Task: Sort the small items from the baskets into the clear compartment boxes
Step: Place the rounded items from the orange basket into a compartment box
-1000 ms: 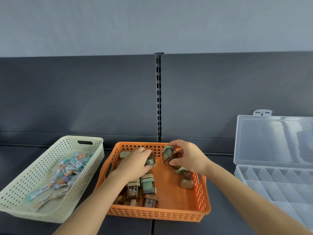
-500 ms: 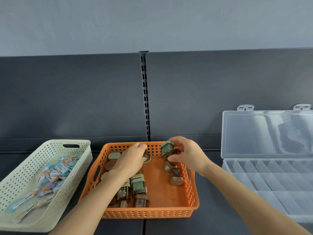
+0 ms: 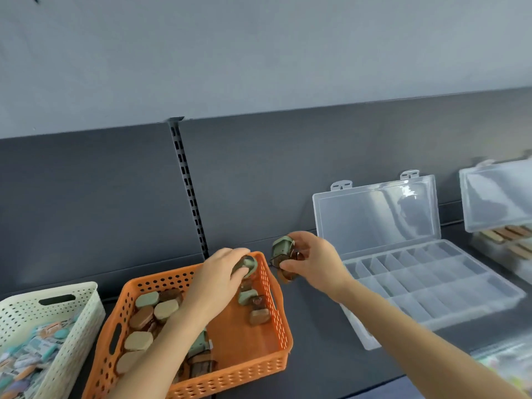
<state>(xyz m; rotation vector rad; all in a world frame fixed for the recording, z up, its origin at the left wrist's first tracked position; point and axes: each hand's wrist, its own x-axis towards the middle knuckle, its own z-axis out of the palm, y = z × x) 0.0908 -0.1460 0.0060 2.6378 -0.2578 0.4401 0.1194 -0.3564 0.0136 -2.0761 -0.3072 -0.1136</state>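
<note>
An orange perforated basket (image 3: 267, 361) holds several small green, tan and brown sharpeners. My left hand (image 3: 214, 280) is over the basket's far side and grips a green sharpener (image 3: 247, 264) above the rim. My right hand (image 3: 313, 262) is just right of the basket's far corner, holding two or three green and brown sharpeners (image 3: 283, 253) in the air. An open clear compartment box (image 3: 426, 286) lies to the right of that hand, lid propped up, its visible compartments bare.
A cream perforated basket (image 3: 72, 321) with several small colourful packets stands at the left. A second open clear box (image 3: 501, 197) with brown and tan items sits at the far right. A dark slotted back panel (image 3: 187, 191) rises behind everything. Blurred colourful items lie at bottom right.
The view swung right, revealing the second box. My right hand carried its sharpeners out past the orange basket's right rim toward the clear box. My left hand lifted a green sharpener above the rim.
</note>
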